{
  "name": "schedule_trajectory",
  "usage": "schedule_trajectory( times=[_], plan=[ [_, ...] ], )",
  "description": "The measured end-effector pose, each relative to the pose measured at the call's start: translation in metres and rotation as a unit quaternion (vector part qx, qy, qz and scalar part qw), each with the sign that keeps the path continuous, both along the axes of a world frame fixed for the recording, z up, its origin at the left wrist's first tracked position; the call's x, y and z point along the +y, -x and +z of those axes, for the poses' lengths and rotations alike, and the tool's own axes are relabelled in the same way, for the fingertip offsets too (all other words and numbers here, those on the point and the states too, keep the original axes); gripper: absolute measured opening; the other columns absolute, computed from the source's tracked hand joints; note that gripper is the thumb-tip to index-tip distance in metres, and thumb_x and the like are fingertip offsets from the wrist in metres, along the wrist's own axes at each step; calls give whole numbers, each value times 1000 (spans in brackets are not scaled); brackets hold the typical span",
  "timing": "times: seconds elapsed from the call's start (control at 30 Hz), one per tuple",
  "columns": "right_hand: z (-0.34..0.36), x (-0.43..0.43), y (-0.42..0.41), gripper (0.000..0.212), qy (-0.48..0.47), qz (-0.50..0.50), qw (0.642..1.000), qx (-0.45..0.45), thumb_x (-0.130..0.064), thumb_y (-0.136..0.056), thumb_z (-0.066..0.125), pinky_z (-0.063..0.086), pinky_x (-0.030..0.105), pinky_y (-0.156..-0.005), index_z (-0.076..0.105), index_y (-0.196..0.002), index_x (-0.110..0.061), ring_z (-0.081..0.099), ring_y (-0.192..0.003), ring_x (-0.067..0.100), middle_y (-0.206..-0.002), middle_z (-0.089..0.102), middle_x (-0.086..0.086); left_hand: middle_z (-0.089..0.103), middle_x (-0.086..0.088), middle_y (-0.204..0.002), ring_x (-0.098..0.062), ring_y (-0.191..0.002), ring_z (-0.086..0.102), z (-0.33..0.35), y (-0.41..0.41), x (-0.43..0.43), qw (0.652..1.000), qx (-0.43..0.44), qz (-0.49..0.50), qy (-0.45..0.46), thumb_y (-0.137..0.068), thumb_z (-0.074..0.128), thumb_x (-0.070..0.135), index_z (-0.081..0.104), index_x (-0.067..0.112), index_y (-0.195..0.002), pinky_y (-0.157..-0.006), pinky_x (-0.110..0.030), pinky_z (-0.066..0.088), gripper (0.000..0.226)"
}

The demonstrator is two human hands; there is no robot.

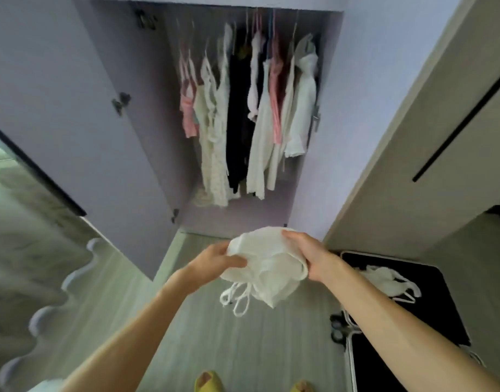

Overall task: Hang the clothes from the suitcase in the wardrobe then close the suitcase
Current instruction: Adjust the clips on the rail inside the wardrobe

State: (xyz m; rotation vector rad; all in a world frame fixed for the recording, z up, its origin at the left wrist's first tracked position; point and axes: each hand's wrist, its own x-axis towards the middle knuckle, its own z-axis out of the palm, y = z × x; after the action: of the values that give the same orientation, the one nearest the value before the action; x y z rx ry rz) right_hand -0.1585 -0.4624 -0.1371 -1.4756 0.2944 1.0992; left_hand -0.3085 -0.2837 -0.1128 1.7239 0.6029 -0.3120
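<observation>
White top (pixel 267 263) held bunched before open wardrobe (pixel 322 80).
Gripped between left hand (pixel 216 257) and right hand (pixel 306 254), both curled round it.

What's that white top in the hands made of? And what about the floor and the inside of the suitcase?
The white top looks like thin, soft cloth, maybe cotton: it crumples and its string ties dangle. The floor shows pale planks with streaky grain, wood or wood-look laminate. The suitcase lining seems matt black fabric, but it's blurry.
</observation>
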Motion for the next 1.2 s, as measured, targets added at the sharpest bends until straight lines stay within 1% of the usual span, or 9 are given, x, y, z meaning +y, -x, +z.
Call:
schedule_trajectory(
  times=[0.13, 0.2, 0.33, 0.5, 0.67, 0.8, 0.97, 1.03, 1.2],
  plan=[
    [17, 71, 10, 25, -29, 61, 997, -26, -17, -87, 69, 55, 36, -77, 70, -108, -3, 68, -89, 29, -106, 72, 17, 73, -5, -97, -20, -82, 72, 43, 16, 77, 988, -58, 143, 27, -91, 68, 15, 63, 13, -110, -64, -33, 58, 20],
    [24, 103, 12, 13, -29, 57, 995, -71, -16, -87, 68, 53, 34, -72, 73, -95, -7, 66, -82, 25, -95, 71, 15, 69, -10, -101, -22, -82, 71, 59, 15, 106, 979, -78, 183, 43, -94, 65, 16, 59, 11, -112, -60, -35, 59, 20],
    [46, 165, 27, 28, -12, 43, 968, -248, -44, -90, 63, 43, 30, -73, 65, -80, -18, 58, -77, 18, -86, 63, 4, 64, -14, -110, -26, -94, 68, 88, 13, 150, 953, -124, 262, 90, -97, 60, 12, 56, 9, -114, -66, -41, 62, 18],
    [63, 204, 46, 51, -57, 101, 939, -323, -65, -76, 67, 50, 33, -87, 62, -107, -24, 64, -98, 13, -107, 67, -3, 58, -15, -113, -29, -103, 63, 112, -1, 182, 928, -157, 318, 114, -98, 57, 11, 51, 12, -108, -82, -52, 60, 12],
    [74, 228, 23, 35, -58, 138, 954, -261, -44, -89, 68, 53, 37, -83, 58, -113, -20, 68, -99, 19, -108, 70, 2, 59, -12, -100, -24, -92, 63, 126, -27, 194, 899, -202, 367, 129, -98, 55, 7, 49, 7, -109, -89, -53, 57, 12],
    [86, 240, -1, 13, -97, 127, 960, -230, -27, -93, 67, 50, 37, -74, 68, -93, -14, 63, -80, 23, -84, 68, 5, 57, -13, -110, -28, -101, 64, 130, -48, 205, 887, -212, 391, 123, -96, 59, 8, 47, 8, -120, -86, -49, 59, 26],
    [104, 260, -44, 25, -146, 67, 961, -226, -25, -99, 56, 50, 33, -61, 68, -81, -14, 60, -62, 18, -68, 62, 1, 57, -7, -103, -22, -93, 63, 127, -79, 228, 890, -205, 405, 54, -95, 61, 7, 50, 13, -110, -83, -43, 60, 20],
    [113, 267, -64, 29, -150, 51, 954, -256, -23, -100, 51, 45, 30, -57, 65, -76, -15, 53, -55, 15, -63, 55, 0, 58, -6, -97, -22, -89, 63, 122, -91, 235, 887, -199, 415, 34, -95, 60, 6, 52, 13, -102, -81, -41, 59, 13],
    [118, 281, -97, 27, -102, 89, 897, -422, -19, -100, 43, 44, 28, -53, 60, -79, -16, 52, -54, 14, -71, 56, 1, 62, -14, -111, -26, -95, 69, 96, -117, 250, 883, -150, 445, 18, -93, 65, 17, 46, 6, -124, -64, -31, 60, 38]
  ],
)
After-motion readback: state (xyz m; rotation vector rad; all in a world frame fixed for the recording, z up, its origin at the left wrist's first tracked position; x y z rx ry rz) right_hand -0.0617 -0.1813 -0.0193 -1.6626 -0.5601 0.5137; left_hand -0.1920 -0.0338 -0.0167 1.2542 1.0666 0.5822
